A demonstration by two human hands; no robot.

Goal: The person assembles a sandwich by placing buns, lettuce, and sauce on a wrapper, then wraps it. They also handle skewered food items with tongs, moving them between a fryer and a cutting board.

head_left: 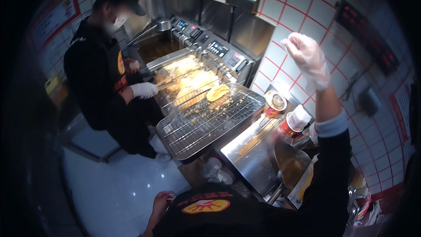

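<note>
Fingers bunched, any grip unclear, the gloved right hand (308, 59) is raised with room around it, clear of the red-and-white tubs (294, 123) near the wall-side edge of the table (263, 164). The left hand (164, 198) is low over the floor (118, 177); I cannot tell its state.

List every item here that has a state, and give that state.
Right hand: gloved, raised
Left hand: lowered, grip unclear
Fryer control panel: lit
Wall display: lit red
Wire rack: partly covered
Fried pieces: lying on the rack
Thin sticks: lying on the steel counter
</note>
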